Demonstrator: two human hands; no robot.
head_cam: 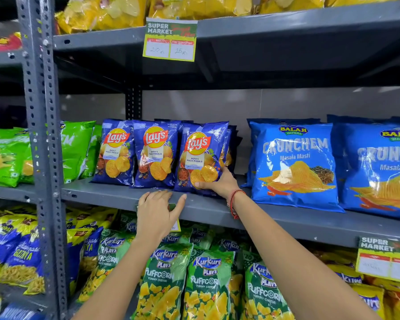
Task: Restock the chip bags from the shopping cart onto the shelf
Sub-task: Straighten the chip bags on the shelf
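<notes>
Grey steel supermarket shelf (pixel 116 195): the right hand (pixel 217 183), its grip closed on the lower corner of the rightmost Lay's Magic Masala bag (pixel 200 158), stands it upright; the left hand (pixel 156 213) rests open on the shelf edge; air-puffed, light, slippery, crushable, best held by seams.

three Lay's bags (pixel 156 155), two Crunchem bags (pixel 293 165)

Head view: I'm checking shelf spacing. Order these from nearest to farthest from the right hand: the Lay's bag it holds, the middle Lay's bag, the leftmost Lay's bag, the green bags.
From the right hand:
1. Held Lay's bag, in its grip.
2. Middle Lay's bag, just left.
3. Leftmost Lay's bag, further left.
4. Green bags, far left, by the upright.
</notes>
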